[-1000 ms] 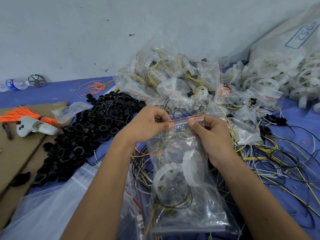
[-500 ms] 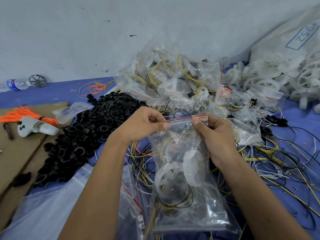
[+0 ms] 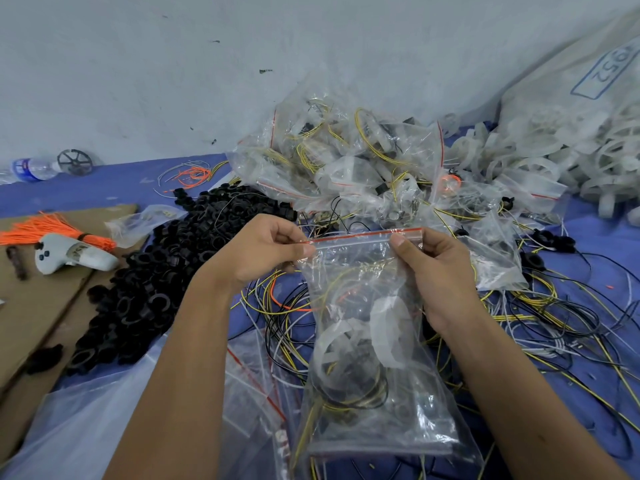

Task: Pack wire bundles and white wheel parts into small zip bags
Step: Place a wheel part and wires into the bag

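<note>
Beyond both hands, a heap of filled bags [image 3: 349,168] rises against the wall, and to the far right of the right hand lies a sack of loose white wheel parts [image 3: 568,143]. Left of the left hand spreads a pile of black rings [image 3: 149,278]; under and around both wrists, loose wires [image 3: 540,317] tangle across the blue cloth.

Between the hands hangs the zip bag [image 3: 374,358], held upright by its top. Inside it sit white wheel parts [image 3: 384,327] with a wire bundle [image 3: 349,393] coiled below them.

The left hand [image 3: 266,247] pinches the left end of the red-lined zip strip [image 3: 367,234] between thumb and forefinger; the right hand [image 3: 440,268] pinches the right end the same way. The strip is stretched taut between them, though whether the seal is fully pressed shut along its length cannot be told through the glare on the plastic.

The main risk is a partial seal: if a stretch of the track is skipped, the weight of the wheels could pop it open when the bag is tossed on the heap. A yellow wire rides high near the mouth, just below the right thumb; caught in the track, it would block closure. The bag's lower corner also hangs close to the loose wires and could snag them on lifting away.
</note>
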The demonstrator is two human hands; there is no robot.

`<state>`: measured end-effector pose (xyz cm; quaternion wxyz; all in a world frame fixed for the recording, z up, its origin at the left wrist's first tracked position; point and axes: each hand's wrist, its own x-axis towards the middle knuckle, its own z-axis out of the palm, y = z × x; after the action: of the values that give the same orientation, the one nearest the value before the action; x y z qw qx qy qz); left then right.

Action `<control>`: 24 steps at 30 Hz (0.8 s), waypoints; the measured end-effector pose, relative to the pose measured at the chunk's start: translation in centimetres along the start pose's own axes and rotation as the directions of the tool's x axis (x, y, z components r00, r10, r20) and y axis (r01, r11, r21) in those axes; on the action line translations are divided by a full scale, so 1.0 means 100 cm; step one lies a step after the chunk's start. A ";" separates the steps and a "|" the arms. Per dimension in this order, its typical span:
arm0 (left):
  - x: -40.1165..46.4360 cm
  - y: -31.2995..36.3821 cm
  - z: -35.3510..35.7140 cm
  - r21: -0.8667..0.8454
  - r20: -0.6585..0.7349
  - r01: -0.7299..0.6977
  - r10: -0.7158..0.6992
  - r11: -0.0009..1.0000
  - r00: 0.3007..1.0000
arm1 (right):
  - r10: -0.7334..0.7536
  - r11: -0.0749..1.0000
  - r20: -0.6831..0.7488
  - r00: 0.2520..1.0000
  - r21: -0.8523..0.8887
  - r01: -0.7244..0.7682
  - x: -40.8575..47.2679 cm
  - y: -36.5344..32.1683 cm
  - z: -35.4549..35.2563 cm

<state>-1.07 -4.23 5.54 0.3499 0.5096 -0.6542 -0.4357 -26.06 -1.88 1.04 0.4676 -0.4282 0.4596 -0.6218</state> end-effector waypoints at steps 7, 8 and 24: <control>-0.001 -0.002 -0.003 0.000 0.005 -0.028 0.028 1.000 1.000 | -0.010 1.000 0.009 1.000 -0.002 0.010 0.000 0.001 0.000; -0.001 -0.002 -0.004 -0.004 0.008 -0.014 0.014 1.000 1.000 | -0.006 1.000 0.002 1.000 -0.002 0.006 0.000 0.002 0.000; 0.006 -0.004 -0.007 -0.120 -0.190 -0.126 0.102 0.985 0.977 | 0.038 0.971 0.512 0.858 -0.223 0.090 -0.010 -0.026 -0.008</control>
<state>-0.44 -4.98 5.42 0.4657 0.4849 -0.6174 -0.4084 -27.14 -0.40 3.30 0.5093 -0.6376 0.3843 -0.4317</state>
